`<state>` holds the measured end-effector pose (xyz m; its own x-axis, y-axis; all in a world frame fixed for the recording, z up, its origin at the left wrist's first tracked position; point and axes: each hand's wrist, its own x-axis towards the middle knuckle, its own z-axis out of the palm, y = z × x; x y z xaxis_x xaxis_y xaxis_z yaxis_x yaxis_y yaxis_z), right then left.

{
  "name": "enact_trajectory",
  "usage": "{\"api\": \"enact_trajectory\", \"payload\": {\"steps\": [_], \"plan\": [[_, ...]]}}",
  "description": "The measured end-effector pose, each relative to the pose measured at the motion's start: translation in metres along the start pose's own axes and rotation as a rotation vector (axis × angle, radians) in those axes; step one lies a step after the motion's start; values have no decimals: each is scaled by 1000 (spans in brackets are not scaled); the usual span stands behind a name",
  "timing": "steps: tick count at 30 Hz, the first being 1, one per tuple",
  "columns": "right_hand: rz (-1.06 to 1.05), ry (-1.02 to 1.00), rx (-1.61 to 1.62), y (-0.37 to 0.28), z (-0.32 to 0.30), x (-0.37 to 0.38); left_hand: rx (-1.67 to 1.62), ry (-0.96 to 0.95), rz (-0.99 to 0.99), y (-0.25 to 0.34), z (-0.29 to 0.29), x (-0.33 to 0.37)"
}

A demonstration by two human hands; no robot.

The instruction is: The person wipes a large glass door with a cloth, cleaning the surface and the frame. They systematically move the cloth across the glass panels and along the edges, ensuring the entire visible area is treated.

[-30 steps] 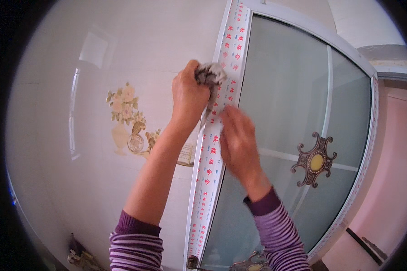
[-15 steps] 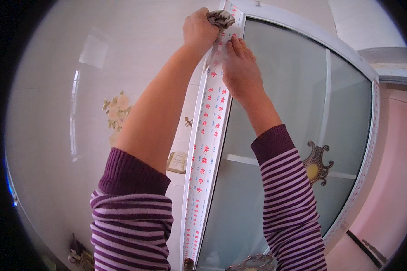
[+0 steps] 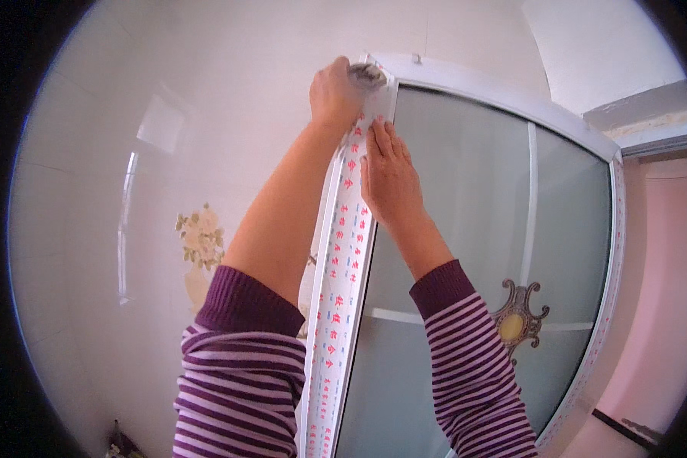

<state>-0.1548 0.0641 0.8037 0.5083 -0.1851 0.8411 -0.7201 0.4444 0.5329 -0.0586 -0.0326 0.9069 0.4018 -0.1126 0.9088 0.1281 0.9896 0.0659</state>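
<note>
Left hand [image 3: 334, 93] is closed around a grey rag [image 3: 367, 74], pressed at the top corner of the white frame post [image 3: 342, 290]. The post runs lengthwise from that grip down and slightly left. Right hand [image 3: 389, 179], just below, lies flat and open-fingered against the post.
</note>
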Motion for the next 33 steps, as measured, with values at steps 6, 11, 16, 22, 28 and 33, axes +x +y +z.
{"api": "enact_trajectory", "payload": {"steps": [6, 11, 16, 22, 28, 33], "plan": [[-4, -23, 12, -1, -1, 4, 75, 13, 66, -3, 4, 11], [21, -19, 28, -2, 1, 2, 34, -39, -10, -7, 1, -2], [72, -53, 101, -8, -6, 5, 41, -29, 9, -14, -12, -30], [146, -195, 191, -20, -29, 0, -4, -97, 21, -13, -52, -105], [255, -283, 275, -45, -48, -32, 6, -333, -123, -7, -111, -172], [364, -334, 638, -72, -104, -69, -794, -550, -753, -2, -190, -195]]}}
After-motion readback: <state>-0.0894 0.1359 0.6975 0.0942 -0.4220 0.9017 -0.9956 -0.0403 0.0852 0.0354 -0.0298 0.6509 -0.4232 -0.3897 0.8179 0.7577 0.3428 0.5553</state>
